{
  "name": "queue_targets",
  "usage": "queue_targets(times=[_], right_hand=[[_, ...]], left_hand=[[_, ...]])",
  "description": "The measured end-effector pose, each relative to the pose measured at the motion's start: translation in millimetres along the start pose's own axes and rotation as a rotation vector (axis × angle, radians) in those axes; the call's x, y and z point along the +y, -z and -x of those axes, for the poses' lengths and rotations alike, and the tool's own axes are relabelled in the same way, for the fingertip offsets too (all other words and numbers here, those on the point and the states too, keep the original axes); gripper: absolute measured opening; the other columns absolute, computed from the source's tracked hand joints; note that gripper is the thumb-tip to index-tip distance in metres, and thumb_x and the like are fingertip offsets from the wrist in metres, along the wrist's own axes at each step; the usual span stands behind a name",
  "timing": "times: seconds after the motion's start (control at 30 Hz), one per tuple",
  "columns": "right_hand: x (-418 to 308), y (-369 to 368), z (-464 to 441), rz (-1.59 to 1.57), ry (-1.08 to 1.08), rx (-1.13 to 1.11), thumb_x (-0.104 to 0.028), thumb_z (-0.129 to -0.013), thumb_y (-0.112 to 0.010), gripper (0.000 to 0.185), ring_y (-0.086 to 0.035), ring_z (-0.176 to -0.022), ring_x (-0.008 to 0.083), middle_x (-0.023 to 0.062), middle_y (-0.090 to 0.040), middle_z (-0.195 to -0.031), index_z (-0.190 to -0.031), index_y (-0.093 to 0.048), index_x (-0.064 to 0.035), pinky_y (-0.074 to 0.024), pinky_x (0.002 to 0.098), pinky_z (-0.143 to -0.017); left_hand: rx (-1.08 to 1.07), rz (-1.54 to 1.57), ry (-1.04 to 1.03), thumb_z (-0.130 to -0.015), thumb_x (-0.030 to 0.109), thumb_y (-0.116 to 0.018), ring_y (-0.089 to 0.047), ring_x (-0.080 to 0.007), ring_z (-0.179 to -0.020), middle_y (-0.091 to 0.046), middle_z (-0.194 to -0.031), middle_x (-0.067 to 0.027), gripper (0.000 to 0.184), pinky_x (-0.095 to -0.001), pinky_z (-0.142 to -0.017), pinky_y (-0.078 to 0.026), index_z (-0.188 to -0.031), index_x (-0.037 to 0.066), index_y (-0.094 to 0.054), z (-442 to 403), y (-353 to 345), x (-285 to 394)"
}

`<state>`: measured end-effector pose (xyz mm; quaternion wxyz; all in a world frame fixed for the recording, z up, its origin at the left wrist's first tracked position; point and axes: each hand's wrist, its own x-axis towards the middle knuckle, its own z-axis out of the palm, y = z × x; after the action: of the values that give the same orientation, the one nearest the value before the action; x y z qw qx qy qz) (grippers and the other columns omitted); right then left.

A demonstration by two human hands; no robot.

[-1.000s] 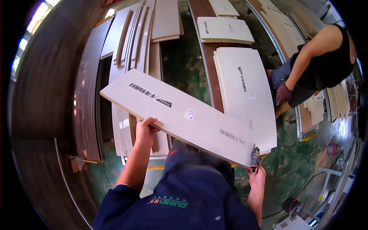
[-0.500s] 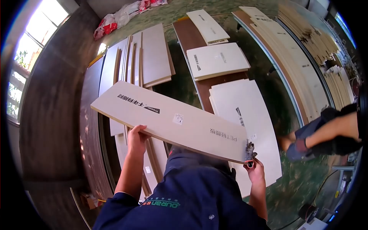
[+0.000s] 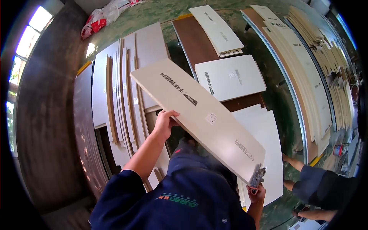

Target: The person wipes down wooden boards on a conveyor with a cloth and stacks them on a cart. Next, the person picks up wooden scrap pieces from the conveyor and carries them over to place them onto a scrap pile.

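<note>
So we've got one long pale board (image 3: pixel 199 115) up in the air in front of our waist, slanting from upper left down to lower right. Both our hands are clamped on it, set well apart. Left hand (image 3: pixel 166 123) has the near long edge, thumb over the top face. Right hand (image 3: pixel 257 193) grips the lower right corner, right where a grey crumpled thing (image 3: pixel 257 175) is bunched up. Can't tell what that is, and some of those fingers are hidden.

The face-up side has black lettering, a square white sticker around the middle and "PET" print near the right end. Behind its right half there's a stack of white panels (image 3: pixel 272 145), with a second stack (image 3: pixel 230 78) farther up on a brown counter (image 3: pixel 193 46) and a third stack (image 3: pixel 216 28) beyond that. Off to our left, narrow strips (image 3: pixel 125 86) lie lengthwise over big light sheets (image 3: pixel 151 46).

Lower right, there's another person (image 3: pixel 318 186) in dark clothes, bare legs and a forearm showing, well apart from our board. Red and white plastic bags (image 3: pixel 109 15) sit on the green floor (image 3: pixel 165 13) up top.
</note>
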<state>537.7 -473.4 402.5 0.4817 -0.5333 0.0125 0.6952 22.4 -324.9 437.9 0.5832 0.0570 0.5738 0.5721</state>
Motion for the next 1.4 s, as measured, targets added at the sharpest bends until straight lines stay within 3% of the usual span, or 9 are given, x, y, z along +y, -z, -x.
queue_targets(times=[0.2, 0.23, 0.37, 0.43, 0.57, 0.7, 0.93, 1.2, 1.4], right_hand=[[-10, -71, -10, -0.144, 0.196, -0.096, 0.003, -0.072, -0.054, 0.046, -0.061, -0.088, 0.0221, 0.0085, -0.06, -0.106, -0.117, -0.051, -0.0038, -0.0536, 0.0347, -0.075], [-17, -71, -17, -0.16, 0.228, -0.118, 0.003, -0.069, -0.052, 0.059, -0.058, -0.099, 0.0249, 0.012, -0.056, -0.114, -0.127, -0.042, -0.0017, -0.0533, 0.0354, -0.075], [-43, -103, -48, -0.052, 0.368, -0.121, -0.001, -0.068, -0.057, 0.061, -0.061, -0.087, 0.0236, 0.0113, -0.057, -0.108, -0.127, -0.041, -0.0015, -0.0544, 0.0319, -0.067], [-57, -149, -51, -0.036, 0.431, -0.035, -0.003, -0.066, -0.059, 0.063, -0.061, -0.083, 0.0235, 0.0113, -0.057, -0.104, -0.126, -0.041, -0.0019, -0.0527, 0.0315, -0.053], [-65, -179, -62, 0.011, 0.502, 0.058, -0.003, -0.063, -0.06, 0.064, -0.059, -0.072, 0.0241, 0.0116, -0.055, -0.098, -0.124, -0.042, -0.0031, -0.0455, 0.0319, -0.043], [-71, -218, -70, 0.014, 0.546, 0.187, -0.001, -0.061, -0.055, 0.064, -0.051, -0.063, 0.0213, 0.0111, -0.051, -0.091, -0.123, -0.042, -0.0046, -0.037, 0.0304, -0.04], [-73, -258, -93, 0.012, 0.578, 0.317, 0.004, -0.064, -0.046, 0.064, -0.053, -0.065, 0.0244, 0.0149, -0.051, -0.098, -0.126, -0.039, -0.0041, -0.0394, 0.0317, -0.042], [-84, -359, -147, 0.063, 0.578, 0.149, 0.002, -0.062, -0.047, 0.069, -0.057, -0.072, 0.0257, 0.0122, -0.052, -0.105, -0.129, -0.038, -0.0074, -0.0438, 0.0335, -0.043], [-103, -456, -241, 0.113, 0.535, 0.1, -0.005, -0.061, -0.058, 0.066, -0.057, -0.062, 0.0284, 0.013, -0.055, -0.092, -0.126, -0.041, -0.0063, -0.0437, 0.0345, -0.04]], left_hand=[[-0.197, 0.021, 0.099, -0.076, 0.006, -0.055, -0.062, -0.0236, -0.08, -0.062, -0.088, -0.0111, 0.021, -0.0355, -0.071, -0.053, -0.095, -0.001, -0.056, -106, -48, 40], [-0.201, 0.042, 0.105, -0.077, 0.007, -0.055, -0.062, -0.0233, -0.081, -0.063, -0.088, -0.0114, 0.019, -0.0352, -0.072, -0.052, -0.094, -0.002, -0.058, -119, -61, 36], [-0.268, 0.097, 0.18, -0.082, 0.012, -0.053, -0.062, -0.0215, -0.086, -0.065, -0.093, -0.0108, 0.018, -0.034, -0.079, -0.049, -0.095, 0.0, -0.059, -176, -104, 44], [-0.273, 0.107, 0.172, -0.084, 0.014, -0.052, -0.061, -0.0208, -0.092, -0.064, -0.099, -0.0095, 0.02, -0.0331, -0.081, -0.048, -0.098, 0.001, -0.059, -199, -126, 44], [-0.221, 0.148, 0.231, -0.089, 0.028, -0.056, -0.056, -0.0161, -0.083, -0.062, -0.093, -0.0037, 0.024, -0.0284, -0.078, -0.044, -0.101, 0.006, -0.059, -221, -168, 46], [-0.171, 0.192, 0.274, -0.091, 0.025, -0.054, -0.056, -0.0154, -0.085, -0.061, -0.096, -0.0043, 0.026, -0.028, -0.077, -0.044, -0.107, 0.005, -0.055, -261, -201, 30], [-0.102, 0.176, 0.374, -0.091, 0.023, -0.055, -0.055, -0.0159, -0.081, -0.06, -0.091, -0.0044, 0.025, -0.0281, -0.072, -0.044, -0.108, 0.005, -0.053, -293, -241, 52], [-0.145, 0.243, 0.34, -0.09, 0.026, -0.059, -0.056, -0.0161, -0.084, -0.053, -0.097, -0.0037, 0.037, -0.0286, -0.071, -0.047, -0.122, 0.012, -0.045, -367, -274, 108], [-0.177, 0.306, 0.416, -0.088, 0.016, -0.062, -0.059, -0.0169, -0.086, -0.058, -0.096, -0.0074, 0.028, -0.0267, -0.074, -0.051, -0.108, -0.002, -0.054, -510, -292, 118]])
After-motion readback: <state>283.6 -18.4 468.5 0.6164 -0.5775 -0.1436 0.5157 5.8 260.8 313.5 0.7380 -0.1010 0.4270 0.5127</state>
